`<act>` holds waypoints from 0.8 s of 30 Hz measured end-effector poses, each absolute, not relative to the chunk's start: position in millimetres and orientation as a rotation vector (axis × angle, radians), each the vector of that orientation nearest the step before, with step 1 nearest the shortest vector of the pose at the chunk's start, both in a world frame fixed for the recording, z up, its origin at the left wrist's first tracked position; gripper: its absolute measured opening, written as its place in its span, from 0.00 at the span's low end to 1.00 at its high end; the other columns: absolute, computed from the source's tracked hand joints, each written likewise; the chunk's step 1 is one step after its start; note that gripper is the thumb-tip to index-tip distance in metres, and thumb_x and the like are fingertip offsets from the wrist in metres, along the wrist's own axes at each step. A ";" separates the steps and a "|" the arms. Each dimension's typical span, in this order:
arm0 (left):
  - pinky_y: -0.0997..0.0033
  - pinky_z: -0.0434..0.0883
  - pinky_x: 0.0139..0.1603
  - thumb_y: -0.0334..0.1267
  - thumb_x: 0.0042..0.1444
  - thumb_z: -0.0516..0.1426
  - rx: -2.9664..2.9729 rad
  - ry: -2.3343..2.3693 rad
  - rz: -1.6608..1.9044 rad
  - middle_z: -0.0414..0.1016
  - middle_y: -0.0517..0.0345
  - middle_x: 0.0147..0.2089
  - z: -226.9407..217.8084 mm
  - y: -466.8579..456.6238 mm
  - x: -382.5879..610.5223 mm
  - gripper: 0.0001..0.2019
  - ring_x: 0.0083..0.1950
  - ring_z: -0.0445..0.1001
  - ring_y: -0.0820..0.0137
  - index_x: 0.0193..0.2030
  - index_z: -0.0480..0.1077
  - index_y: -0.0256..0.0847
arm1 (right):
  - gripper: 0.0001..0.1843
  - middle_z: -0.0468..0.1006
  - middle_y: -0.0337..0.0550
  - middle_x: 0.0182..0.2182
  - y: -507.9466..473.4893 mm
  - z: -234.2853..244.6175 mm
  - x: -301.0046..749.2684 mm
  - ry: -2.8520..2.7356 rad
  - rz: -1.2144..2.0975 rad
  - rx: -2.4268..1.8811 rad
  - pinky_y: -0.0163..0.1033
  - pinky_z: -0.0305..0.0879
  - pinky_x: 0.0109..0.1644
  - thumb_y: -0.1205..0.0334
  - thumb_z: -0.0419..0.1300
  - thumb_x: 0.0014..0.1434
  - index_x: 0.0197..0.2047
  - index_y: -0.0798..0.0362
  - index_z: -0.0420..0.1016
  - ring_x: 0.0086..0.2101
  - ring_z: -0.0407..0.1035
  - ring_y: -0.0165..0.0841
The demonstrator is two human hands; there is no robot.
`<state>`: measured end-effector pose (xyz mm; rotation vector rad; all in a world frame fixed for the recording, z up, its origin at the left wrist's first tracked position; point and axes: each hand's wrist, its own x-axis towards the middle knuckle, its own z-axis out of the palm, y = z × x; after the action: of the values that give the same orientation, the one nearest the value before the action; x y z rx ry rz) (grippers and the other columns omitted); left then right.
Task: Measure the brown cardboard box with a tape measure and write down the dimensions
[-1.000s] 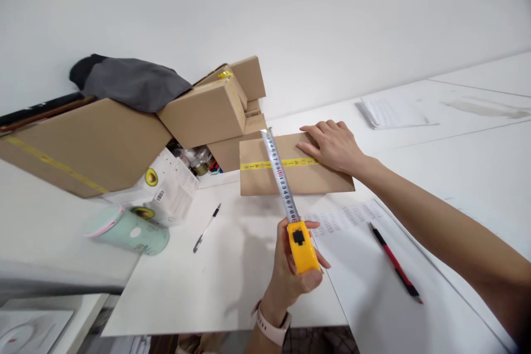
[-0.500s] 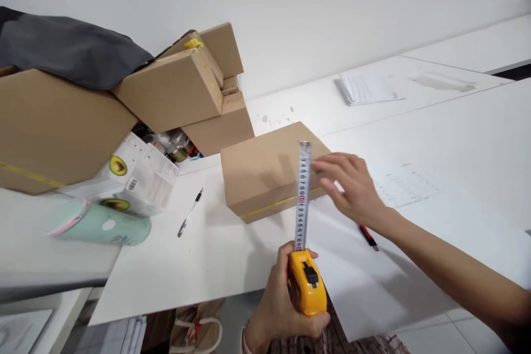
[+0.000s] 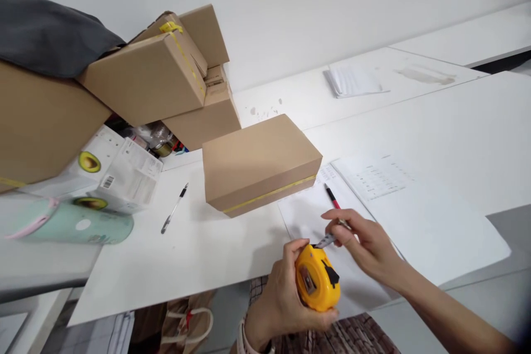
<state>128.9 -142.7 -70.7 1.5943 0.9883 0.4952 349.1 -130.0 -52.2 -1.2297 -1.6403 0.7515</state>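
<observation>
My left hand (image 3: 279, 294) is wrapped round a yellow tape measure (image 3: 318, 282) with a black slider on its side. A short length of silver tape blade (image 3: 326, 240) sticks out of its mouth. With thumb and fingers my right hand (image 3: 369, 243) pinches the blade's end. Beyond the hands lies a closed cardboard box (image 3: 259, 163) with yellow tape along its near side, apart from both hands. A red and black pen (image 3: 332, 197) rests on an open notebook (image 3: 448, 232), close to my right fingertips.
At the left, cardboard boxes (image 3: 145, 77) are stacked under a dark cloth (image 3: 53, 33). Before them are a white avocado-print carton (image 3: 136, 177) and a mint-green tumbler (image 3: 95, 224). A clear pen (image 3: 174, 209) lies on the white table (image 3: 186, 265). Papers (image 3: 354, 80) lie near the wall.
The long extended blade has drawn back into the tape measure, leaving a short piece out. My right hand has come down from beside the box to the blade's end. The view has shifted slightly.
</observation>
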 end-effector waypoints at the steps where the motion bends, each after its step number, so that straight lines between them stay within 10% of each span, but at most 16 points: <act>1: 0.63 0.71 0.43 0.36 0.36 0.71 1.606 1.002 0.499 0.74 0.56 0.46 -70.5 -141.7 131.1 0.47 0.39 0.73 0.63 0.63 0.54 0.47 | 0.12 0.77 0.38 0.24 -130.4 -57.1 347.0 -1.707 0.681 -1.249 0.38 0.65 0.26 0.55 0.51 0.70 0.53 0.45 0.70 0.21 0.69 0.31; 11: 0.48 0.71 0.55 0.35 0.44 0.66 1.974 1.410 0.609 0.75 0.48 0.54 -74.3 -100.0 130.0 0.38 0.53 0.75 0.51 0.62 0.57 0.46 | 0.19 0.77 0.43 0.25 -77.5 -95.7 391.6 -1.901 0.236 -2.011 0.37 0.51 0.23 0.44 0.50 0.66 0.44 0.50 0.69 0.26 0.72 0.40; 16: 0.44 0.70 0.56 0.35 0.47 0.65 2.222 1.541 0.557 0.74 0.42 0.55 -82.8 -72.5 128.1 0.37 0.55 0.74 0.48 0.64 0.56 0.41 | 0.18 0.80 0.44 0.28 -69.3 -94.1 401.6 -2.003 0.488 -1.847 0.41 0.61 0.28 0.58 0.45 0.67 0.51 0.51 0.73 0.26 0.73 0.39; 24: 0.47 0.69 0.57 0.34 0.49 0.64 2.355 1.604 0.519 0.72 0.43 0.55 -88.7 -41.3 126.3 0.35 0.58 0.71 0.49 0.63 0.56 0.41 | 0.25 0.84 0.50 0.37 -62.4 -71.8 429.4 -1.254 1.090 -1.419 0.47 0.73 0.43 0.43 0.67 0.56 0.51 0.49 0.76 0.44 0.78 0.45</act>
<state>126.3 -41.3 -88.7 2.3548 1.6043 0.5191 429.4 -62.4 -71.8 -1.4190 -1.2540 1.0898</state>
